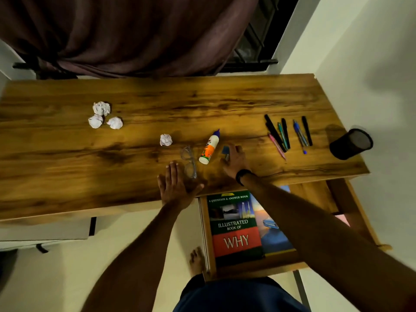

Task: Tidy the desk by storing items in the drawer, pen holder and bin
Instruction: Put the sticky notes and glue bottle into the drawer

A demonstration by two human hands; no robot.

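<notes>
My right hand (234, 159) curls around a small blue object (225, 150) on the wooden desk (67, 158), just right of a white glue bottle (209, 147) with a purple cap. Flat on the desk's front edge lies my left hand (174, 185), fingers apart, beside clear-framed glasses (189, 162). Several pens (286, 135) lie at the right, near a black mesh pen holder (351, 144). Below the desk the drawer (208, 235) stands open with two books (234, 226) inside. Several crumpled paper balls (101, 115) rest at the left, and one more (166, 140) sits near the middle.
A dark curtain (126, 32) hangs behind the desk, with a window (254, 41) to its right. White walls close in on the right. My bare foot (196, 260) stands on the pale floor left of the drawer. No bin is in view.
</notes>
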